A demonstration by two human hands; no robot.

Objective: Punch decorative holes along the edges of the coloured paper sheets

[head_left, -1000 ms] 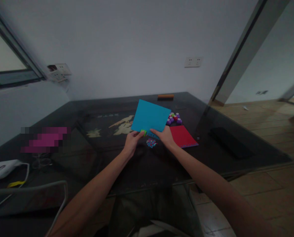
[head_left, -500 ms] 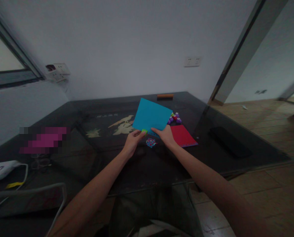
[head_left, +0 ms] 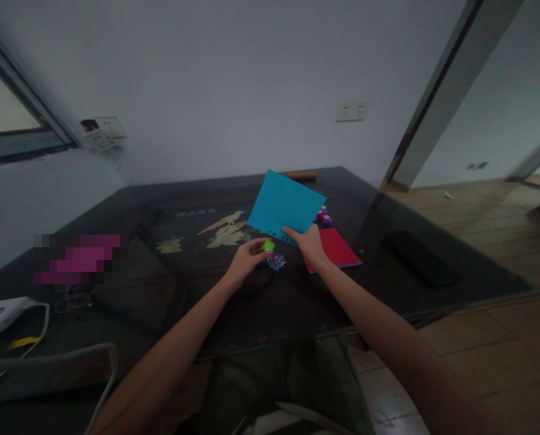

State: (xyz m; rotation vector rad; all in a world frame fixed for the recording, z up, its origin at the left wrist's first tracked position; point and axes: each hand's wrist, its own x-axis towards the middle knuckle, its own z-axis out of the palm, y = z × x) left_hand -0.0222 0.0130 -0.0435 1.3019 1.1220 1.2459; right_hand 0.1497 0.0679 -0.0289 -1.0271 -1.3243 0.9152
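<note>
My right hand (head_left: 310,244) grips the lower right edge of a blue sheet (head_left: 286,202), its thumb on the front. Small holes or cut-outs run along the sheet's lower edge. My left hand (head_left: 248,260) pinches a small green object (head_left: 267,246), apart from the sheet. Just below it lies a little pile of red and blue bits (head_left: 277,261) on the dark table. Red sheets (head_left: 337,248) lie beneath and right of my right hand. Purple and red objects (head_left: 325,216) are partly hidden behind the blue sheet.
On the dark table (head_left: 270,308), a black oblong object (head_left: 419,257) lies at the right and a brown bar (head_left: 302,176) at the back. A blurred-out magenta item (head_left: 82,260) and a white device (head_left: 5,315) are at the left.
The blue sheet has moved up and right with my right hand. My left hand, with the green object, has come away from the sheet's edge and sits slightly lower.
</note>
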